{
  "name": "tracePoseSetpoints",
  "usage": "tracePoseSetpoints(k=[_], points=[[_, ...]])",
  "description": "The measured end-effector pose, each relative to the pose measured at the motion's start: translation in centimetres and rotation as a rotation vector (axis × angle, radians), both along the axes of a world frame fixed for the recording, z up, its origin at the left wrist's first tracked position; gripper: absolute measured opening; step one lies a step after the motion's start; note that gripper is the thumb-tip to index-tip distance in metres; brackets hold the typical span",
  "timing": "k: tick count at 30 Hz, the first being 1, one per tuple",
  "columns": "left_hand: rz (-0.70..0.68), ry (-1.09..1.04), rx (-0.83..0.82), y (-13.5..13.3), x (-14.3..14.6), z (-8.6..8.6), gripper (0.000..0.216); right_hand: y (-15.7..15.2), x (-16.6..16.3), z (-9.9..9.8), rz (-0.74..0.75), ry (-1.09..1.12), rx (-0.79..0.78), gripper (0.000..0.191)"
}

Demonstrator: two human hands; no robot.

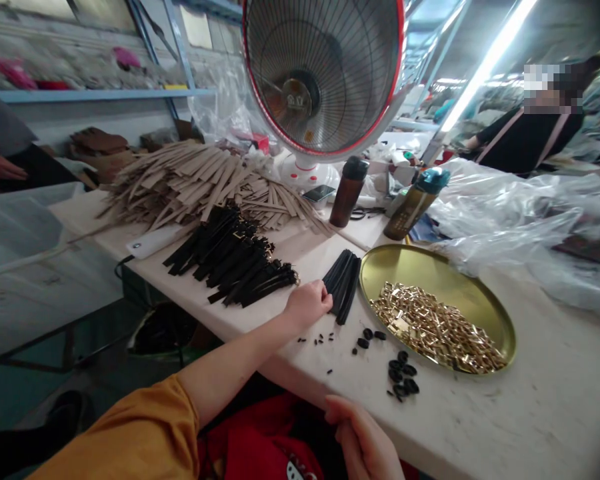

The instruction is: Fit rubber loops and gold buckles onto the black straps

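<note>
My left hand [307, 305] is closed in a loose fist at the left edge of a bundle of narrow black strips [344, 283]. What its fingers hold, if anything, is hidden. Low in the view, my right hand [363, 437] is at the table's front edge, its fingers bent together; nothing I can name shows in them. To the left lies a pile of black straps with gold buckles [240, 257]. Small black loops [403, 373] and tiny black bits [323, 339] are scattered in front of the strips. A gold oval tray [480, 293] bears many small gold metal buckles [435, 327].
Beige strips [190, 180] are heaped at the back left. A round heater [325, 73] stands behind, near a brown bottle [349, 193] and a tilted bottle [413, 207]. Plastic sheeting [520, 207] covers the right back. Another person [535, 137] is beyond it.
</note>
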State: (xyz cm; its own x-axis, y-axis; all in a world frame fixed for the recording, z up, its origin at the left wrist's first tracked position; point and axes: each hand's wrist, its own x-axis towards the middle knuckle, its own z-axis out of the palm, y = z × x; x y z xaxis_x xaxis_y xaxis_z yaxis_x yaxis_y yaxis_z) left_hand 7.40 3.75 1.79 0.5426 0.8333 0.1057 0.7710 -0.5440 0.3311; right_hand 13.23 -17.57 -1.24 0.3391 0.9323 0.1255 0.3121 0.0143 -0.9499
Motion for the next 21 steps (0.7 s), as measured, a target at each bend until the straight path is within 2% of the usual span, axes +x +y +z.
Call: tracePoseSetpoints(k=[2,4,7,10,12,16,21], points=[[-0.039,-0.067,0.051,-1.9,-1.4,0.8,0.017,0.4,1.0,1.0,-0.081,0.083,-0.078,0.03],[-0.19,-0.194,0.154,-4.2,-2.9,1.5,0.014,1.0,2.1,2.2,-0.089,0.254,-0.144,0.042],[-0.496,-0.312,0.305,-7.5,-5.0,2.1,0.013,2.1,3.5,4.0,-0.132,0.552,-0.082,0.05],[-0.645,-0.334,0.27,-9.4,-6.5,2.6,0.015,2.3,3.9,4.7,-0.267,0.712,-0.015,0.038],[-0.63,-0.387,0.115,-10.0,-7.0,2.8,0.015,2.0,3.6,4.5,-0.324,0.762,-0.019,0.031],[-0.489,-0.567,-0.198,-10.5,-7.3,2.7,0.01,0.8,2.6,3.7,-0.365,0.808,-0.027,0.027],[-0.435,-0.64,-0.333,-10.9,-7.5,1.9,0.009,0.5,2.1,3.5,-0.369,0.79,-0.024,0.025]])
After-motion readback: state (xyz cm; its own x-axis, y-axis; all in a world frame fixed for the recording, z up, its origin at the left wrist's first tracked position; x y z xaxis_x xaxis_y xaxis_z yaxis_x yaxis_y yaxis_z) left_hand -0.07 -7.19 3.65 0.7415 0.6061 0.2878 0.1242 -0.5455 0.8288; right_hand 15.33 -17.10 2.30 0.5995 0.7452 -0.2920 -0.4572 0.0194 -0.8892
